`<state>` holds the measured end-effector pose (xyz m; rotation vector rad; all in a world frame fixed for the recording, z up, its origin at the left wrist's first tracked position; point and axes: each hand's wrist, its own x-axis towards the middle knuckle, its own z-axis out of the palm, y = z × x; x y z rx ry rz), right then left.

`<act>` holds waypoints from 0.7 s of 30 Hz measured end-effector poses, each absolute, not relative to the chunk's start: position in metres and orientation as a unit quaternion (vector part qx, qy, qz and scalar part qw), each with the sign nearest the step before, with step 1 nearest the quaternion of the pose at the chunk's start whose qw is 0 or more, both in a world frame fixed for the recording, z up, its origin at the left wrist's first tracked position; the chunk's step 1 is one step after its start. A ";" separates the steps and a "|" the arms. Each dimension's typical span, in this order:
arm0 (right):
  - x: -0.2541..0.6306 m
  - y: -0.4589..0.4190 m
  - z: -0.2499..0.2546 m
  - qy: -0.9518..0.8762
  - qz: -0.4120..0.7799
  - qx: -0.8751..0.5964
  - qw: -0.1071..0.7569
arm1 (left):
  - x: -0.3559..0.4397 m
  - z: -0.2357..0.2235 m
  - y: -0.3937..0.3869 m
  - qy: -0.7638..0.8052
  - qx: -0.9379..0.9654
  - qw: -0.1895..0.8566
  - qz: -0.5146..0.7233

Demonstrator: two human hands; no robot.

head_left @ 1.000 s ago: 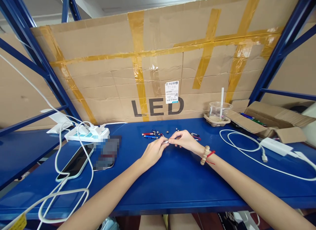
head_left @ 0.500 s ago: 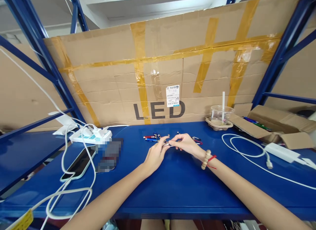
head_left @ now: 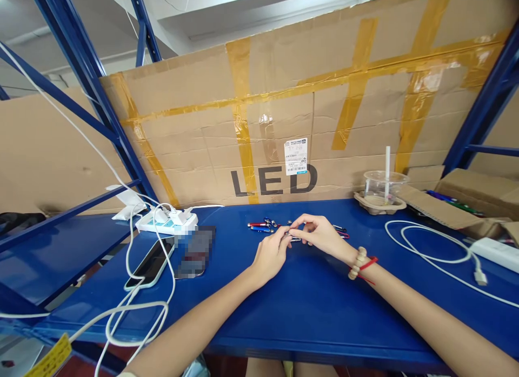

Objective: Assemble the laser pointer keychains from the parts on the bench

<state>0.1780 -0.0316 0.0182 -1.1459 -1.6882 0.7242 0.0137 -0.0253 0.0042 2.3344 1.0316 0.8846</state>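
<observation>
With the meeting point of the fingertips as the dial's centre, a pale-cased phone (head_left: 151, 264) lies toward eight o'clock and a white power strip (head_left: 165, 223) toward nine, both well apart from the hands. Near the hands, at about ten, a red pen-like barrel (head_left: 258, 224) lies just beyond a blue pen-like barrel (head_left: 260, 229), with loose small metal parts (head_left: 269, 221) beside them. The left hand (head_left: 270, 254) pinches, thumb and forefinger drawn together on what appears to be a small silvery piece (head_left: 295, 239) at the centre; the fingers hide most of it, so its exact kind cannot be told. The right hand (head_left: 318, 234) meets it from three o'clock, its fingertips apparently closed on the same piece. The step in hand looks like fine two-handed fitting or adjusting. The next move seems to call for a steady left pinch, with small, light finger movements from the right, low over the blue tabletop (head_left: 320, 307). At two o'clock stands a clear plastic cup (head_left: 375, 187), well clear.
</observation>
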 end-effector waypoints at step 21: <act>0.188 -0.029 0.014 -0.744 0.303 -0.387 0.453 | 0.004 -0.003 -0.016 0.295 0.875 0.270 0.272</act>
